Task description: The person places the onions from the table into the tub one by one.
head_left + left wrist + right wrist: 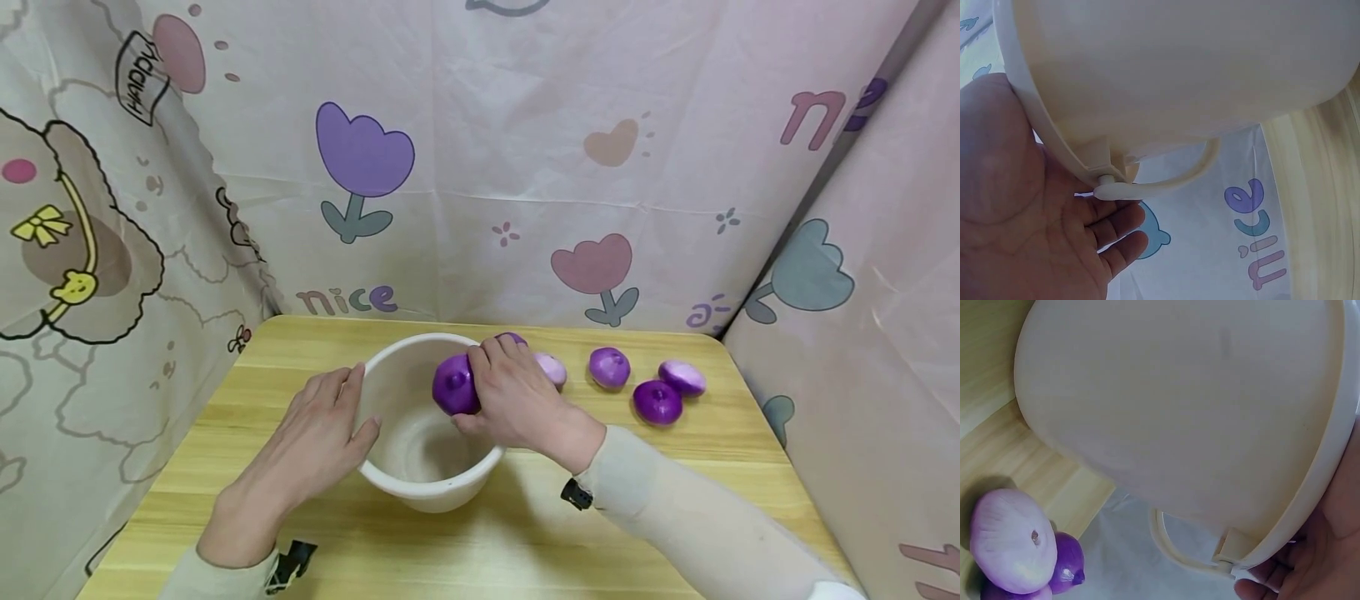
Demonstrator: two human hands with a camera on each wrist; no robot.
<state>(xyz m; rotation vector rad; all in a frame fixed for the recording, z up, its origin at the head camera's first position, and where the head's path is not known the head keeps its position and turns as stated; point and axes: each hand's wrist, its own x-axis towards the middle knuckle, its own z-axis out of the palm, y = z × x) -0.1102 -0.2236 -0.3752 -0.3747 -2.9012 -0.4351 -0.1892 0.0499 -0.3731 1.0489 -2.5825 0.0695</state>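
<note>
A white plastic bucket [431, 492] with a curved handle [1179, 178] stands on the table in front of me. My right hand [517, 392] grips a glossy purple onion [455, 385] over the bucket's opening, inside its right rim. In the right wrist view the bucket wall hides that onion and much of the hand [1329, 550]. At the left rim rests my left hand [315, 433], its fingers fairly straight and the thumb reaching over the edge. Seen from the left wrist, the palm [1035, 219] lies against the rim beside the handle's pivot.
Right of the bucket lie a pale onion [553, 371] and another purple one [512, 337], partly behind my right hand. Farther right sit three more: a light purple onion [610, 369], a dark one [657, 403] and a pale one [682, 378]. Printed curtains [480, 167] enclose the wooden table [600, 533].
</note>
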